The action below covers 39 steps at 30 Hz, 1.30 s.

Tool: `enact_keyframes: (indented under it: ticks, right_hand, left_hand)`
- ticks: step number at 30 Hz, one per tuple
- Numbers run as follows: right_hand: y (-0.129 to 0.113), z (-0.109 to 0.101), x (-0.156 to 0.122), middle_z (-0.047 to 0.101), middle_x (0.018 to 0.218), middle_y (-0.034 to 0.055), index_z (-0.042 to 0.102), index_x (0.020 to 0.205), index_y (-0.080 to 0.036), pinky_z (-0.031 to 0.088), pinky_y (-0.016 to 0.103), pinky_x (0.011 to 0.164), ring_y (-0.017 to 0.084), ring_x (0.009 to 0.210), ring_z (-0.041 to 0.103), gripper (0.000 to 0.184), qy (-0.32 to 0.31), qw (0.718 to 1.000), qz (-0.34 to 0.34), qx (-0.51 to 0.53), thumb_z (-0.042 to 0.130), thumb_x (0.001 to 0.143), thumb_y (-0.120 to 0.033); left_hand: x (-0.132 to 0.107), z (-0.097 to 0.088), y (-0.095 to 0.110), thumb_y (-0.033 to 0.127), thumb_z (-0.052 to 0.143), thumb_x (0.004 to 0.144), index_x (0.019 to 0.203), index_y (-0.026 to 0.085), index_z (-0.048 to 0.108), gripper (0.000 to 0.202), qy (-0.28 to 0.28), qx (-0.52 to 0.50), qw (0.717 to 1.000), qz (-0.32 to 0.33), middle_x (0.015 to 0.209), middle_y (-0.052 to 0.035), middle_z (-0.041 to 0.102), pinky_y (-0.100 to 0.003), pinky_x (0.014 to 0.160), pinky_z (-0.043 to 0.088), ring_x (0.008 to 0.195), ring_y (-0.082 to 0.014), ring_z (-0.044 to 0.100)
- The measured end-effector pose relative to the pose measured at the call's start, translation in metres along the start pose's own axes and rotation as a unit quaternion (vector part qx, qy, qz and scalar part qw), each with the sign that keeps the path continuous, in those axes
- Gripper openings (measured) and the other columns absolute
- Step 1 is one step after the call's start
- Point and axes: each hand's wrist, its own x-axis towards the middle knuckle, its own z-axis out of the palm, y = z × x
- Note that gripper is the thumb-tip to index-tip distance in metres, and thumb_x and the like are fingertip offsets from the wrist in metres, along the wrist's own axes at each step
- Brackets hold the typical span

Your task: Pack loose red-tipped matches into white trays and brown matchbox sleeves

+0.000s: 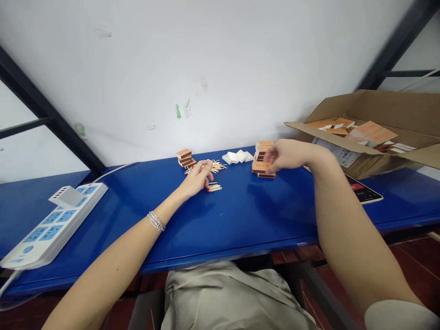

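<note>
My left hand (pixel 197 180) rests over the table with its fingers curled together, beside a loose pile of wooden matches (pixel 217 166). A small row of red-tipped matches (pixel 215 187) lies right below its fingertips; what the fingers hold, if anything, is hidden. In my right hand (pixel 280 155) a matchbox (pixel 260 167) with an orange top and dark sides is gripped, in front of a stack of matchboxes (pixel 264 145). Between the hands, toward the wall, several white inner trays (pixel 238 156) lie together. Behind my left hand stands a short stack of matchboxes (pixel 184 156).
An open cardboard box (pixel 360 165) full of matchboxes stands at the right, with a phone (pixel 366 192) partly under its front. At the left lies a white power strip (pixel 58 224) with a plug-in adapter. The blue table (pixel 220 233) meets a white wall.
</note>
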Motion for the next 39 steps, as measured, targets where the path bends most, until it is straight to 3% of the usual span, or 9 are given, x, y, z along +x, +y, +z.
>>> enact_keyframes:
  ticks: [2,4,10,18,20,22,26,31,39]
  right_hand:
    - [0.019,0.001,0.003,0.067,0.055,0.0032,0.070,0.059,-0.021,0.047,0.030,0.040,0.019,0.046,0.061,0.019,-0.028,0.999,0.043,-0.018,0.086,0.049,-0.019]
    - [0.027,0.006,0.007,0.062,0.047,0.0010,0.067,0.052,-0.022,0.045,0.030,0.036,0.018,0.040,0.058,0.022,-0.035,0.999,0.027,-0.019,0.086,0.046,-0.014]
    - [-0.001,0.012,0.003,0.064,0.052,0.0048,0.062,0.050,-0.018,0.043,0.029,0.039,0.017,0.043,0.057,0.026,0.013,0.986,0.151,-0.068,0.084,0.040,-0.007]
    - [-0.006,0.009,-0.006,0.059,0.046,0.0065,0.057,0.049,-0.017,0.043,0.031,0.044,0.018,0.042,0.055,0.026,0.041,0.980,0.187,-0.047,0.083,0.051,-0.013]
    - [-0.022,0.015,-0.007,0.061,0.053,0.0085,0.058,0.054,-0.018,0.043,0.032,0.046,0.022,0.050,0.058,0.025,0.088,0.975,0.170,-0.112,0.083,0.054,-0.022]
    - [-0.043,0.028,-0.005,0.067,0.070,0.0105,0.063,0.065,-0.018,0.043,0.032,0.052,0.024,0.063,0.061,0.020,0.123,0.975,0.081,-0.166,0.077,0.064,-0.033]
    - [-0.075,0.073,0.016,0.070,0.087,0.0065,0.067,0.094,-0.019,0.043,0.027,0.065,0.018,0.077,0.062,0.020,0.122,0.980,-0.102,-0.119,0.065,0.077,-0.029]
    - [-0.076,0.115,0.049,0.072,0.089,0.0032,0.065,0.103,-0.019,0.043,0.026,0.072,0.017,0.083,0.063,0.021,0.141,0.980,-0.142,0.002,0.058,0.084,-0.025]
    - [-0.074,0.123,0.057,0.072,0.085,0.0030,0.067,0.088,-0.019,0.042,0.026,0.072,0.017,0.078,0.063,0.013,0.149,0.981,-0.116,0.034,0.056,0.082,-0.018]
  left_hand:
    - [0.002,-0.002,-0.003,0.051,0.053,0.089,0.107,0.019,0.055,0.037,-0.003,0.027,1.000,0.014,0.067,0.0020,0.060,-0.018,0.043,0.036,0.045,-0.0074,0.051]
    - [0.002,-0.003,-0.003,0.050,0.052,0.089,0.105,0.019,0.055,0.035,0.001,0.047,0.999,0.019,0.066,0.0026,0.059,-0.018,0.044,0.035,0.045,-0.0073,0.050]
    - [0.000,-0.004,0.002,0.046,0.057,0.087,0.104,0.020,0.057,0.031,0.033,0.085,0.996,0.010,0.063,0.0026,0.059,-0.019,0.047,0.035,0.046,-0.0085,0.046]
    - [0.001,-0.015,0.004,0.040,0.062,0.083,0.095,0.021,0.060,0.023,0.099,0.204,0.973,0.040,0.062,0.0022,0.058,-0.021,0.054,0.034,0.056,-0.0124,0.050]
    - [0.001,-0.020,0.004,0.033,0.066,0.080,0.091,0.021,0.060,0.018,0.114,0.245,0.961,0.063,0.060,0.0030,0.057,-0.022,0.055,0.033,0.057,-0.0130,0.050]
    - [0.003,-0.026,0.000,0.028,0.065,0.078,0.090,0.021,0.060,0.015,0.112,0.296,0.946,0.073,0.061,0.0032,0.057,-0.022,0.057,0.034,0.058,-0.0131,0.051]
    - [0.008,-0.033,-0.006,0.024,0.060,0.077,0.086,0.019,0.062,0.011,0.060,0.398,0.913,0.073,0.069,0.0017,0.061,-0.024,0.062,0.038,0.064,-0.0131,0.055]
    - [0.007,-0.031,-0.005,0.023,0.057,0.074,0.084,0.019,0.068,0.015,-0.033,0.447,0.891,0.064,0.074,0.0012,0.066,-0.024,0.062,0.040,0.058,-0.0106,0.051]
    - [0.005,-0.030,0.001,0.015,0.054,0.067,0.082,0.017,0.073,0.023,-0.107,0.426,0.894,0.090,0.068,0.0020,0.064,-0.021,0.055,0.037,0.052,-0.0073,0.043]
